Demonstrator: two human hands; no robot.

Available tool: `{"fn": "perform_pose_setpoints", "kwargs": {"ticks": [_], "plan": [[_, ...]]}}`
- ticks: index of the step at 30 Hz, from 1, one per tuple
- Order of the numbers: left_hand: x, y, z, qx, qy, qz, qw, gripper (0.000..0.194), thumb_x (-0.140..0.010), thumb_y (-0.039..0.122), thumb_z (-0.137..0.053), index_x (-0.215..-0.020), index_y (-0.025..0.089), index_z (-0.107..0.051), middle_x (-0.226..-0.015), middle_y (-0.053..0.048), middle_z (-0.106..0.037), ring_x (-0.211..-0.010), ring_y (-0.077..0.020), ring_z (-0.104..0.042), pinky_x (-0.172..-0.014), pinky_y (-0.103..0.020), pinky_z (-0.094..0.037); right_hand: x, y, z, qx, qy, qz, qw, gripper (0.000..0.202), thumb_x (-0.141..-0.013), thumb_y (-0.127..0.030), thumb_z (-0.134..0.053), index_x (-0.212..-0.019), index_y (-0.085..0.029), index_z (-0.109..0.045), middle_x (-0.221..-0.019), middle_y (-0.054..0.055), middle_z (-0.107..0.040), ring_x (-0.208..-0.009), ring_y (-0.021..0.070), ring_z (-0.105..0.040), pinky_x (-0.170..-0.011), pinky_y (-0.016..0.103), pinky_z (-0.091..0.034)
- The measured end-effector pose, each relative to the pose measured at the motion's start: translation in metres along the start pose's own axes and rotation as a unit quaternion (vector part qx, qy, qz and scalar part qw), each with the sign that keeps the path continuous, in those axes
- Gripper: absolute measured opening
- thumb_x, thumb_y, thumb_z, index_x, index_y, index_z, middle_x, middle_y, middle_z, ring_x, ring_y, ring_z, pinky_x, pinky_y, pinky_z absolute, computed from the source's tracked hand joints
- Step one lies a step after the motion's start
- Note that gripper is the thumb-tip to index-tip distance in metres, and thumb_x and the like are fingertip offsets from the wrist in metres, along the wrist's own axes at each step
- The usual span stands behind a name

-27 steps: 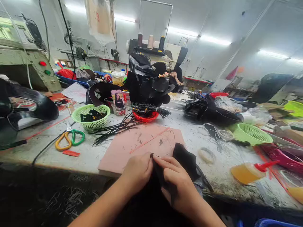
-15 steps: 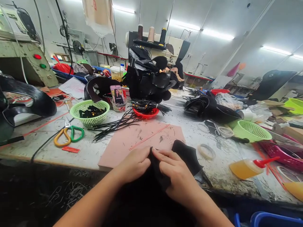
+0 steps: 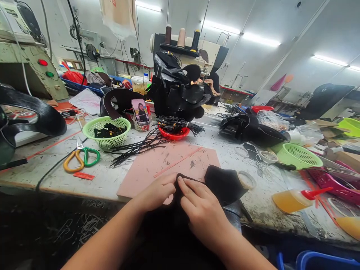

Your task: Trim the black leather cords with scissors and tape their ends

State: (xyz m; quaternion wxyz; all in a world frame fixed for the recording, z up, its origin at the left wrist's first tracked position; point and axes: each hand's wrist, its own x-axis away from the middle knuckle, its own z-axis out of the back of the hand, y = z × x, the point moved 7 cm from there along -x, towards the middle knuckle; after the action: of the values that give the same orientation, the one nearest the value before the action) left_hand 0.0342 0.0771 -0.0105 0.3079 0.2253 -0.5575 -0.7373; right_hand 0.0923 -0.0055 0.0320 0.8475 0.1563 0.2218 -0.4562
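Note:
A soft black piece of material point(image 3: 225, 182), which looks like fabric or leather, lies over the near edge of the pink board point(image 3: 165, 159). My left hand point(image 3: 158, 193) pinches its edge with thumb and fingers. Close beside it, my right hand point(image 3: 200, 204) is closed on the same piece, its fingertips pressing along the edge. The fingertips of both hands nearly meet. Below the hands the material merges with dark clothing, so I cannot tell where it ends. A roll of tape point(image 3: 246, 180) touches its right side.
Scissors point(image 3: 80, 157) and a green basket of black pieces point(image 3: 106, 132) are at left. Black strips fill a red bowl point(image 3: 174, 135) behind the board. A phone point(image 3: 140, 110) leans in a container. At right are a glue bottle point(image 3: 289, 200) and another green basket point(image 3: 299, 155).
The black piece's right part has spread farther right, reaching the tape roll. My right hand has shifted slightly left and its fingers now lie flatter along the edge.

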Motion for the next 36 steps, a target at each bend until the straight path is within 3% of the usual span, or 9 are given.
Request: {"fn": "perform_pose_setpoints", "kwargs": {"ticks": [7, 12, 14, 17, 21, 25, 28, 31, 36], "plan": [[-0.007, -0.013, -0.004, 0.138, -0.024, 0.018, 0.99, 0.022, -0.07, 0.026, -0.043, -0.083, 0.015, -0.056, -0.075, -0.001, -0.056, -0.067, -0.0155, -0.049, -0.062, -0.028, -0.04, 0.003, 0.009, -0.011, -0.074, -0.1, -0.016, 0.992, 0.023, -0.056, -0.015, -0.054, -0.079, -0.018, -0.058, -0.12, 0.005, -0.054, -0.108, 0.0292, -0.043, -0.088, 0.042, -0.035], [0.021, -0.019, -0.005, 0.171, -0.079, -0.004, 0.982, 0.052, -0.067, 0.026, -0.058, -0.117, 0.022, -0.045, -0.115, -0.006, -0.054, -0.101, -0.0208, -0.05, -0.086, -0.034, -0.037, 0.002, 0.028, -0.011, -0.085, -0.155, -0.024, 0.984, 0.024, -0.056, -0.014, -0.053, -0.079, -0.018, -0.056, -0.112, 0.006, -0.059, -0.084, 0.022, -0.051, -0.071, 0.036, -0.041], [0.037, -0.03, -0.003, 0.094, -0.043, 0.024, 0.994, 0.045, -0.069, 0.021, -0.057, -0.113, 0.023, -0.049, -0.116, -0.005, -0.055, -0.105, -0.0208, -0.048, -0.091, -0.035, -0.034, 0.0, 0.026, -0.008, -0.093, -0.18, 0.031, 0.979, 0.024, -0.057, -0.016, -0.053, -0.08, -0.017, -0.056, -0.116, 0.007, -0.055, -0.083, 0.0212, -0.051, -0.071, 0.035, -0.041], [0.051, -0.037, 0.001, 0.02, 0.042, 0.038, 0.998, 0.021, -0.076, 0.022, -0.049, -0.095, 0.021, -0.058, -0.099, -0.003, -0.062, -0.096, -0.0185, -0.052, -0.087, -0.032, -0.036, -0.003, 0.007, 0.001, -0.124, -0.218, 0.191, 0.949, 0.015, -0.061, -0.019, -0.052, -0.075, -0.018, -0.057, -0.121, 0.006, -0.051, -0.096, 0.0217, -0.047, -0.079, 0.035, -0.037], [0.047, -0.028, 0.0, 0.075, 0.094, 0.043, 0.992, 0.009, -0.075, 0.025, -0.05, -0.08, 0.018, -0.054, -0.074, 0.002, -0.06, -0.073, -0.0141, -0.054, -0.069, -0.026, -0.041, -0.01, -0.018, 0.013, -0.134, -0.278, 0.318, 0.897, 0.008, -0.065, -0.025, -0.052, -0.066, -0.018, -0.057, -0.079, 0.004, -0.063, -0.079, 0.0171, -0.051, -0.076, 0.031, -0.036], [0.036, -0.017, 0.006, 0.143, 0.136, 0.081, 0.977, 0.015, -0.067, 0.029, -0.059, -0.071, 0.016, -0.052, -0.061, 0.004, -0.055, -0.06, -0.012, -0.05, -0.058, -0.024, -0.037, -0.03, -0.015, 0.015, -0.121, -0.33, 0.27, 0.896, 0.008, -0.065, -0.026, -0.053, -0.066, -0.018, -0.056, -0.065, 0.001, -0.059, -0.06, 0.0144, -0.049, -0.068, 0.031, -0.037], [0.035, -0.012, 0.004, 0.217, 0.124, 0.105, 0.963, 0.02, -0.063, 0.03, -0.064, -0.071, 0.014, -0.055, -0.062, 0.002, -0.058, -0.058, -0.0119, -0.052, -0.056, -0.024, -0.037, -0.043, 0.001, 0.012, -0.137, -0.335, 0.189, 0.913, 0.018, -0.065, -0.009, -0.049, -0.079, -0.018, -0.056, -0.072, 0.001, -0.061, -0.066, 0.0149, -0.051, -0.069, 0.03, -0.037], [0.039, -0.009, -0.007, 0.301, 0.063, 0.118, 0.944, 0.028, -0.059, 0.025, -0.068, -0.084, 0.014, -0.059, -0.071, -0.001, -0.064, -0.064, -0.0133, -0.057, -0.062, -0.025, -0.04, -0.049, 0.019, 0.004, -0.162, -0.343, 0.104, 0.919, 0.031, -0.068, -0.008, -0.052, -0.097, -0.017, -0.052, -0.079, 0.002, -0.063, -0.073, 0.0171, -0.052, -0.066, 0.029, -0.038], [0.047, -0.013, -0.012, 0.329, 0.081, 0.145, 0.93, 0.031, -0.06, 0.024, -0.067, -0.09, 0.015, -0.062, -0.078, -0.003, -0.068, -0.072, -0.0167, -0.06, -0.068, -0.029, -0.042, -0.053, 0.032, 0.001, -0.189, -0.324, 0.033, 0.926, 0.013, -0.073, -0.019, -0.058, -0.085, -0.021, -0.056, -0.079, 0.001, -0.062, -0.082, 0.0188, -0.051, -0.07, 0.03, -0.038]]}}
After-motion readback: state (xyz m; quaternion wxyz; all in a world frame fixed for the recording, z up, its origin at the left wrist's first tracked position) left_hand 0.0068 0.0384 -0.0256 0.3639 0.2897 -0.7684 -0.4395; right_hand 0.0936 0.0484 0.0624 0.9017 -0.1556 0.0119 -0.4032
